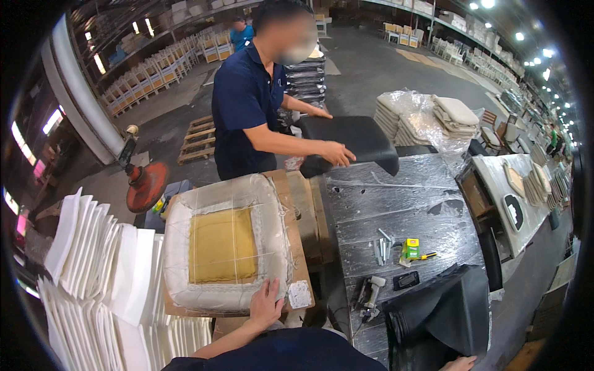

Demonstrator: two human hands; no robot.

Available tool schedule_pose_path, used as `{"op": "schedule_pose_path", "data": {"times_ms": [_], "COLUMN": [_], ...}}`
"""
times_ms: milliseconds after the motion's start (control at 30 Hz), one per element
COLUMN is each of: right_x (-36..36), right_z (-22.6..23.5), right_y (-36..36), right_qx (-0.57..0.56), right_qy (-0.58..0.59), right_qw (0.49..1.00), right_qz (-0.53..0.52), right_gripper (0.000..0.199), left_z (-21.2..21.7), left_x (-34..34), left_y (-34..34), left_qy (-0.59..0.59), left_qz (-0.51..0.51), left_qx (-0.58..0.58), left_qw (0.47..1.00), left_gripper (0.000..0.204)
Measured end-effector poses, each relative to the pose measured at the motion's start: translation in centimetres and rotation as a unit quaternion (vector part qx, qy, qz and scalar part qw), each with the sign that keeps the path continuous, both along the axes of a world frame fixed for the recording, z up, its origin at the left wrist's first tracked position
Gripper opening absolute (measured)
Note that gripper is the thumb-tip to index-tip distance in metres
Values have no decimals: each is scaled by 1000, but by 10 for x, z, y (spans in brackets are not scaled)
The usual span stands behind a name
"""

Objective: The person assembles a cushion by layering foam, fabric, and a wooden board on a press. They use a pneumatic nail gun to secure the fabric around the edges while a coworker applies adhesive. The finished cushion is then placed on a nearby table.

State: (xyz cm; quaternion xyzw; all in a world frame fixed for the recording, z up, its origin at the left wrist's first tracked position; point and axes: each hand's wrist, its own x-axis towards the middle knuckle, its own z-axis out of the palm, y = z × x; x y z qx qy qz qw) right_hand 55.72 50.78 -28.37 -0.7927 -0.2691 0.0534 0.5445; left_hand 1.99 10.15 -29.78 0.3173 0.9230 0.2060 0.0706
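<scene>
My left hand [266, 304] lies with its fingers stretched out on the near edge of a seat cushion [176, 247]. The cushion is pale, wrapped in clear film, with a yellow square pad [223, 244] in its middle. It rests on a brown board [301, 263]. At the bottom edge my right hand [459, 364], partly cut off, grips the near corner of a black upholstery sheet [455, 312], which is bent up over a stack of similar sheets on the film-covered table [396, 198].
A co-worker [247, 111] across from me holds a black covered seat [352, 139] at the table's far end. A staple gun [371, 294], a phone [406, 280], a green-yellow box [411, 249], a cutter [427, 255] and staple strips [382, 247] lie nearby. White foam sheets [105, 272] are stacked left.
</scene>
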Motion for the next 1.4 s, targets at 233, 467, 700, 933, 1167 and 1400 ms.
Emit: {"op": "schedule_pose_path", "data": {"times_ms": [233, 467, 700, 933, 1167, 1400], "right_x": [37, 30, 3, -64, -142, -328], "right_z": [156, 274, 314, 270, 269, 252], "right_y": [42, 8, -15, -15, -4, -39], "right_qx": [108, 218, 243, 207, 171, 99], "right_qy": [-154, -96, 29, 287, 382, 305], "right_qw": [975, 946, 914, 812, 727, 684], "right_qz": [119, 220, 323, 464, 544, 655], "right_gripper": [54, 54, 61, 55, 43, 41], "left_z": [-4, -3, -11, -8, -4, -19], "left_x": [-5, -6, -8, -13, -4, 29], "left_y": [-23, -64, -104, -133, -148, -135], "left_qy": [-6, -12, -6, 3, -21, 16], "left_qz": [-20, -47, -58, -69, -22, 77], "left_qx": [26, 48, 80, 53, 47, 66], "left_qw": [999, 998, 995, 996, 998, 995], "left_gripper": [80, 77, 74, 74, 70, 66]}}
